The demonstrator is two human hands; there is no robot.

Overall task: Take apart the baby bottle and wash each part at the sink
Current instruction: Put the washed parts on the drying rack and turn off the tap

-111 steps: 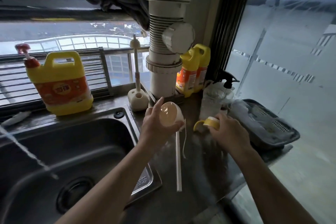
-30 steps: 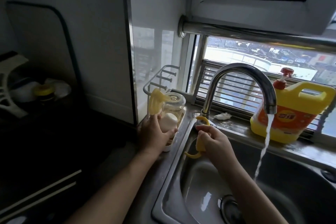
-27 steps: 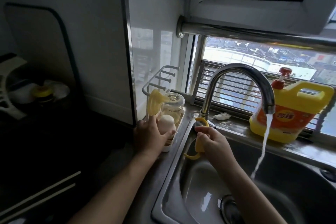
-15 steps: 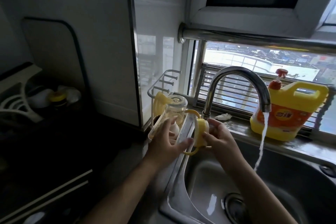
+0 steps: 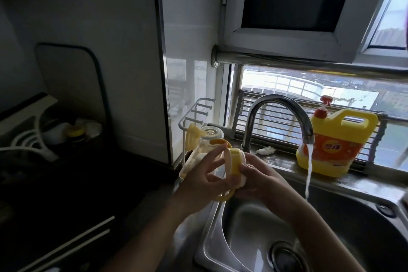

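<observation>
The left hand (image 5: 205, 181) pinches the handle (image 5: 220, 141) of the yellow collar (image 5: 235, 161). The right hand (image 5: 258, 180) has its fingers curled round the ring, above the sink (image 5: 212, 227) rim and beside the stream (image 5: 309, 170). I'd grip firmly, work the handle off, then rinse.

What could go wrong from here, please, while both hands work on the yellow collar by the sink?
The left hand and right hand grip the yellow collar above the sink rim; a slip could drop it into the sink. The glass bottle stands just behind the hands, so a sharp tug might knock it. The water stream falls clear of the collar, so it runs unused.
</observation>
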